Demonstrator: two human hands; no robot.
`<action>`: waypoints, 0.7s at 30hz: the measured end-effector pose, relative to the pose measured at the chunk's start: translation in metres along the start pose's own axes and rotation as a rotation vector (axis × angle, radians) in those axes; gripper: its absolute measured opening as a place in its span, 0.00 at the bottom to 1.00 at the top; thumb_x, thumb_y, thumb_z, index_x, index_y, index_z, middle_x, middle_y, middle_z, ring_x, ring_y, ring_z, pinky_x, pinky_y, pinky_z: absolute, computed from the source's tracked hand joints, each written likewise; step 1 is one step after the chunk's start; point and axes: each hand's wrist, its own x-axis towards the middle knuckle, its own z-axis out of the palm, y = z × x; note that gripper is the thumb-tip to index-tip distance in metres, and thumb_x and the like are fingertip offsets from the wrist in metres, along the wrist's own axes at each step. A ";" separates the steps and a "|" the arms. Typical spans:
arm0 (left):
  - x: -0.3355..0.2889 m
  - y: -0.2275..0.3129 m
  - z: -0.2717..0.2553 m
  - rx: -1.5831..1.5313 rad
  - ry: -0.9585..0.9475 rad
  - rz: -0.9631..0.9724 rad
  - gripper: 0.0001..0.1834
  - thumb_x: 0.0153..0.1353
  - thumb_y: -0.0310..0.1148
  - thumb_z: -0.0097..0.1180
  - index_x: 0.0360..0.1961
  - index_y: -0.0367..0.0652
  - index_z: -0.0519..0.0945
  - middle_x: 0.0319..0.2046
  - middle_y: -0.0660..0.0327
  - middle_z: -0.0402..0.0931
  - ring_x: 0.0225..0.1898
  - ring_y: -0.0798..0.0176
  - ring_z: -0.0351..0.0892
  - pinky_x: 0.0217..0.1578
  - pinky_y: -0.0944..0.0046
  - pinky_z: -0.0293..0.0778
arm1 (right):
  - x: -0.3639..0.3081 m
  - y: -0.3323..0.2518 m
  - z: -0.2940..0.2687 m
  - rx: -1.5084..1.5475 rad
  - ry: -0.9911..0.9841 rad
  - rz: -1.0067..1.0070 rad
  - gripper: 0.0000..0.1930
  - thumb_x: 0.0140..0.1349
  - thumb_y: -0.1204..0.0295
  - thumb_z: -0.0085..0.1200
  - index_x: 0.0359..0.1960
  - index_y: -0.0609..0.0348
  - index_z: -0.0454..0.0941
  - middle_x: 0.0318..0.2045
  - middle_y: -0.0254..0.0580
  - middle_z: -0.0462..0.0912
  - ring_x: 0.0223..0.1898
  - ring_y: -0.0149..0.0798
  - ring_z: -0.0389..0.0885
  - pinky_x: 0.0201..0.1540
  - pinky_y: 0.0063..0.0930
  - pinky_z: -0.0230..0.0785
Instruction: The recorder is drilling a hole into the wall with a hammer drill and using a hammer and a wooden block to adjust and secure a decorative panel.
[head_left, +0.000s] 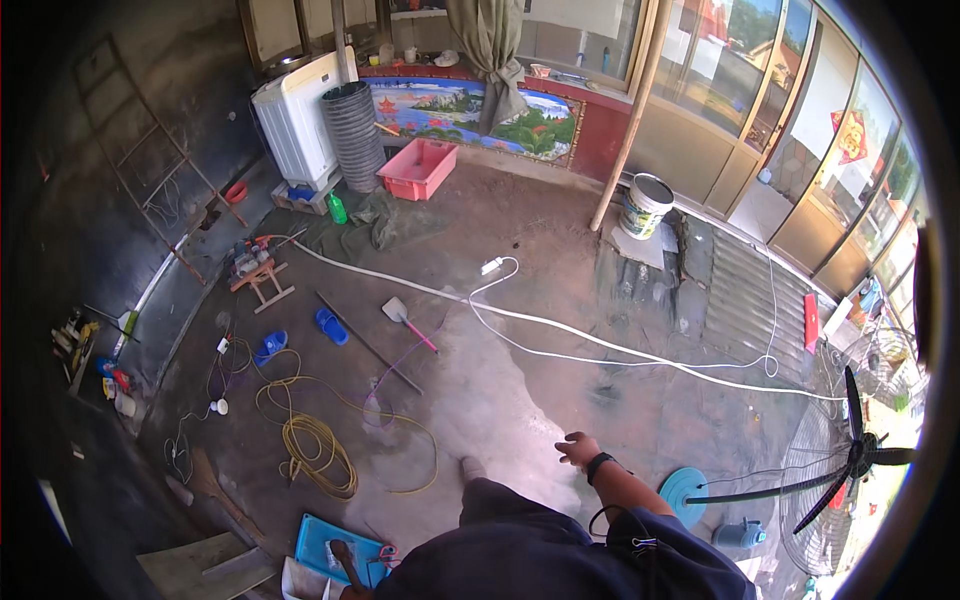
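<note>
My right hand hangs in the air over the pale, dusty patch of floor. Its fingers are loosely apart, and nothing shows in them. A dark watch band circles that wrist. Near the lower edge, a blue tray lies on the floor beside my left side, with a white container in front of it. A dark brown shape over the tray may be my left hand, but its fingers cannot be made out. Left of my foot lies a coiled yellow hose.
A white hose crosses the floor. A pink-handled shovel, a dark rod and blue slippers lie ahead. Farther back stand a red bin and a white bucket. A fan is at right, near a blue jug.
</note>
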 end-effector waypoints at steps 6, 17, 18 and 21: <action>0.022 0.050 -0.033 0.109 0.039 -0.035 0.16 0.47 0.40 0.67 0.29 0.37 0.81 0.26 0.49 0.83 0.33 0.48 0.85 0.36 0.50 0.78 | 0.054 -0.099 0.003 -0.058 -0.033 -0.191 0.33 0.56 0.61 0.65 0.59 0.71 0.70 0.37 0.54 0.86 0.34 0.41 0.88 0.40 0.33 0.78; 0.083 0.154 -0.140 -0.462 0.097 0.089 0.07 0.54 0.26 0.60 0.30 0.36 0.74 0.17 0.61 0.73 0.16 0.64 0.76 0.16 0.61 0.72 | 0.010 -0.231 0.077 0.120 -0.213 -0.284 0.30 0.60 0.63 0.64 0.58 0.71 0.71 0.42 0.51 0.84 0.36 0.36 0.84 0.43 0.29 0.74; 0.098 0.161 -0.150 -0.484 0.108 0.133 0.10 0.55 0.29 0.62 0.32 0.35 0.76 0.18 0.57 0.76 0.19 0.62 0.79 0.19 0.60 0.74 | 0.005 -0.243 0.093 0.090 -0.287 -0.347 0.28 0.60 0.63 0.65 0.56 0.70 0.73 0.42 0.49 0.84 0.36 0.35 0.84 0.43 0.29 0.74; 0.107 0.216 -0.199 -0.366 0.180 0.346 0.13 0.55 0.32 0.63 0.34 0.33 0.76 0.21 0.54 0.78 0.20 0.60 0.80 0.22 0.58 0.75 | -0.023 -0.292 0.150 -0.023 -0.473 -0.483 0.24 0.60 0.64 0.66 0.53 0.67 0.77 0.42 0.45 0.84 0.39 0.33 0.83 0.44 0.27 0.74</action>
